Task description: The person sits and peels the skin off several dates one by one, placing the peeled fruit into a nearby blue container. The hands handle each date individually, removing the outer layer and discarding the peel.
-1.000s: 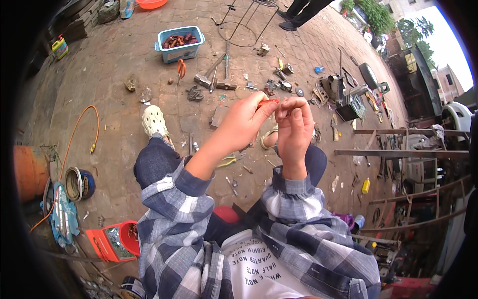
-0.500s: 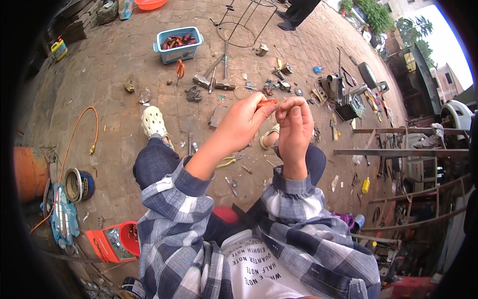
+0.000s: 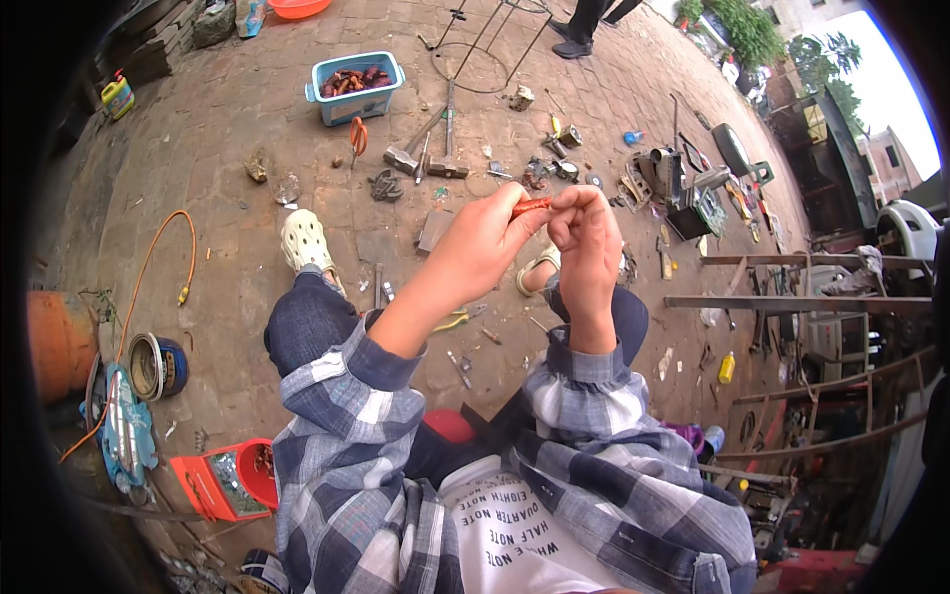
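In front of my chest, my left hand [image 3: 485,238] is closed on a slim, short red-orange piece [image 3: 532,206], held between thumb and fingers. It looks like a small bundle of copper wire, but it is too small to be sure. My right hand [image 3: 588,243] is curled, its thumb and fingertips pinched at the right end of that piece. Fingers cover both ends. Beyond my hands lie hammers [image 3: 404,161] and orange-handled scissors [image 3: 358,139]. A blue basin [image 3: 362,109] farther off holds reddish-brown pieces.
Yellow-handled pliers [image 3: 453,320] lie between my feet. Scrap metal parts [image 3: 698,213] spread at right, beside a rusty metal frame [image 3: 792,303]. A red bowl [image 3: 249,475] stands at my left, an orange hose [image 3: 134,287] beyond it. Another person's shoes [image 3: 572,48] show at the top.
My right fingers have shifted slightly up and left, curling tighter at the end of the red-orange piece. More of the other person's legs shows at the top. My left hand stays almost still.
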{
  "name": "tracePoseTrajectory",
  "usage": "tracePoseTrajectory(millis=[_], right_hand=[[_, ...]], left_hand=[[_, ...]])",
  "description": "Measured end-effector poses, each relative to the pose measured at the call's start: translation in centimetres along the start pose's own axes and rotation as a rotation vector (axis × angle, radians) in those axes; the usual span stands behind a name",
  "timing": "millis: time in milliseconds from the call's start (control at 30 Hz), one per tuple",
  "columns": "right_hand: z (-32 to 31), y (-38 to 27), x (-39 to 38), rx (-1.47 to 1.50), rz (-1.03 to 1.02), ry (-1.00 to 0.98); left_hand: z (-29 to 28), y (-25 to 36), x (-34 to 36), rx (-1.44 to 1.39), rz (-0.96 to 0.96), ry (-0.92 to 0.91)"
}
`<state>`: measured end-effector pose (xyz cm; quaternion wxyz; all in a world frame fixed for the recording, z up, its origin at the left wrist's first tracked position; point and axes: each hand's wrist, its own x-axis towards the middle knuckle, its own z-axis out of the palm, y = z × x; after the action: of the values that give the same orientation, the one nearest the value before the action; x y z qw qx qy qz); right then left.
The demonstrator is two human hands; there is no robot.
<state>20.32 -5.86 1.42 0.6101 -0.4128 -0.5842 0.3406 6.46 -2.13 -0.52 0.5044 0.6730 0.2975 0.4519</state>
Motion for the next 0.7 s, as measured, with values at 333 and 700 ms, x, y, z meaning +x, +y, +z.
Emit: tracePoseTrajectory(millis=[333,700], right_hand=[[-0.7,0.3,0.0,0.005,0.099,-0.083],[-0.9,-0.2,-1.0,-0.019,0.143,-0.004]], left_hand=[[0.4,-0.5,0.1,0.019,0.072,0.041],[-0.3,0.8,0.1,-0.431,-0.172,-0.121]])
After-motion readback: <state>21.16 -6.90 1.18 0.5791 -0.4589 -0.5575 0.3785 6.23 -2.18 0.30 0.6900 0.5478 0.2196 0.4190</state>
